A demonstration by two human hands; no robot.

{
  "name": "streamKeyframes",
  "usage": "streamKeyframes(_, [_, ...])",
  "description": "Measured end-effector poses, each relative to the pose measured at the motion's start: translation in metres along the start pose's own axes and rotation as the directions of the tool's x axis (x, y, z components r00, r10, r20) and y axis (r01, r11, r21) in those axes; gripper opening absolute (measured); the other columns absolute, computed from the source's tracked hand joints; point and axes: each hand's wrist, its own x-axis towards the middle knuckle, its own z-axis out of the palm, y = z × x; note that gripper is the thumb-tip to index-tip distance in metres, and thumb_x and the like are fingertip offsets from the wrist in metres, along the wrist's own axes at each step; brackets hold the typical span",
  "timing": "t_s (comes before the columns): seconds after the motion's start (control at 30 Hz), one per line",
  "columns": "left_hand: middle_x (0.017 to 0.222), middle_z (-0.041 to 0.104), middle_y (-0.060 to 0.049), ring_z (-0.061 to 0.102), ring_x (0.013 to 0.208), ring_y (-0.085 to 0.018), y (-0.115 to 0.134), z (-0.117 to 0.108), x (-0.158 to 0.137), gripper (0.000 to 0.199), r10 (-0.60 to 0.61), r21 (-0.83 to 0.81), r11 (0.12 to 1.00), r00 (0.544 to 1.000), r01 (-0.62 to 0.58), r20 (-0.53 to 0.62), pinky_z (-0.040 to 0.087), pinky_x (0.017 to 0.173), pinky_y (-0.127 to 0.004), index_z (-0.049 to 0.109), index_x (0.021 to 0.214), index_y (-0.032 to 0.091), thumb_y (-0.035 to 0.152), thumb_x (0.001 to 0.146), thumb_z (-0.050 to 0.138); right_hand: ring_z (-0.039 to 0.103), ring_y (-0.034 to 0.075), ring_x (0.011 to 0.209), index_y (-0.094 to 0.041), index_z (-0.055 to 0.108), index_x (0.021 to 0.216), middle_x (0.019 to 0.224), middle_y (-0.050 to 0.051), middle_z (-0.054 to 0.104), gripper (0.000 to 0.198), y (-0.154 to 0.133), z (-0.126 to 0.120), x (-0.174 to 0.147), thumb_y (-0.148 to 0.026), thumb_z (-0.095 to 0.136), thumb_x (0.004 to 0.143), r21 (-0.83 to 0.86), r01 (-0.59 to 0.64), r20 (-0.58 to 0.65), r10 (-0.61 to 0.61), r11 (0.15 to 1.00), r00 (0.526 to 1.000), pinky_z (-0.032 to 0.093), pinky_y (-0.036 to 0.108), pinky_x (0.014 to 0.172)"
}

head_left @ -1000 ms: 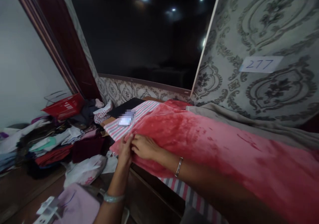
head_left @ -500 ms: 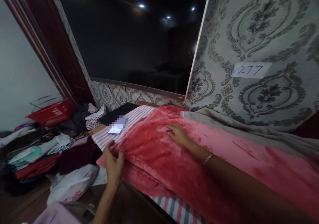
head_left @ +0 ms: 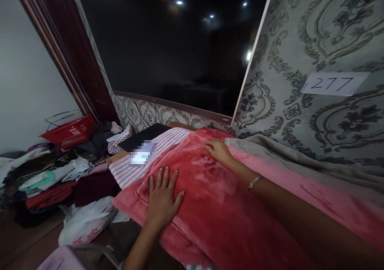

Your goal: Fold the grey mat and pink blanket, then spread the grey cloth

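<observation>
A red and pink plush blanket (head_left: 204,194) lies folded over a striped cloth (head_left: 123,170). My left hand (head_left: 162,200) rests flat on the blanket's near left part, fingers spread and holding nothing. Farther back, my right hand (head_left: 221,153) lies on the blanket near its far side, open, with its fingers slightly bent and pointing left. A bracelet (head_left: 255,181) circles the right wrist. Left of the blanket, a blurred-out phone-like object (head_left: 142,154) sits on the striped cloth. A grey cloth (head_left: 270,152) lies along the blanket's back right side.
A large dark television (head_left: 180,58) hangs on the patterned wall behind. To the left are piled clothes (head_left: 51,196), a red basket (head_left: 70,131) and a white plastic bag (head_left: 87,221). A black flat object (head_left: 147,135) lies behind the striped cloth.
My left hand has moved right and come down flat onto the blanket. My right hand has shifted slightly toward the far edge, and the blanket's near left corner lies further left.
</observation>
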Motion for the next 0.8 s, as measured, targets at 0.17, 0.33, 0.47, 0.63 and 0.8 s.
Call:
streamKeyframes(0.17, [0.163,0.035,-0.011,0.03,0.151,-0.037,-0.002,0.003,-0.001,0.065,0.012,-0.009,1.0,0.999,-0.012,-0.036,0.022,0.119,-0.065,0.046,0.152,0.028,0.049,0.091,0.055,0.067,0.022,0.114,-0.018,0.074,0.118,0.12,0.011,0.074,0.033,0.001,0.008,0.05,-0.027,0.051,0.097,-0.051,-0.16,0.03,0.162,0.986,0.986,0.048,0.031,0.098])
streamKeyframes(0.33, [0.164,0.033,-0.01,0.027,0.152,-0.036,0.0,0.004,-0.003,0.067,0.001,-0.019,1.0,1.0,-0.001,-0.03,0.019,0.121,-0.063,0.044,0.153,0.03,0.047,0.09,0.057,0.071,0.023,0.1,-0.017,0.077,0.105,0.108,0.013,0.076,0.039,-0.002,0.028,0.075,-0.044,0.05,0.098,-0.109,-0.278,0.083,0.288,0.954,0.954,0.051,0.03,0.086])
streamKeyframes(0.47, [0.166,0.03,-0.009,0.025,0.152,-0.037,0.002,0.0,-0.006,0.073,0.0,-0.035,0.999,1.0,0.0,0.0,0.019,0.121,-0.064,0.039,0.155,0.032,0.048,0.088,0.061,0.069,0.026,0.103,-0.017,0.075,0.109,0.112,0.014,0.075,0.039,-0.004,0.044,0.086,-0.047,0.052,0.097,-0.136,-0.315,0.061,0.325,0.939,0.944,0.05,0.033,0.084])
streamKeyframes(0.63, [0.167,0.025,-0.008,0.022,0.153,-0.038,0.004,-0.002,-0.01,0.078,-0.002,-0.022,1.0,1.0,0.003,0.031,0.018,0.12,-0.065,0.034,0.158,0.032,0.051,0.087,0.062,0.065,0.024,0.11,-0.015,0.068,0.12,0.121,0.017,0.07,0.038,0.001,0.053,0.101,-0.031,0.037,0.103,-0.132,-0.288,-0.036,0.286,0.948,0.958,0.047,0.03,0.084])
streamKeyframes(0.8, [0.168,0.025,-0.006,0.02,0.153,-0.041,0.005,-0.006,-0.011,0.078,0.003,-0.033,0.999,1.0,-0.003,0.005,0.02,0.119,-0.068,0.036,0.157,0.035,0.057,0.087,0.06,0.065,0.026,0.109,-0.012,0.065,0.121,0.122,0.02,0.068,0.038,0.019,0.065,0.109,-0.029,0.036,0.104,-0.141,-0.286,-0.041,0.283,0.948,0.958,0.045,0.032,0.082])
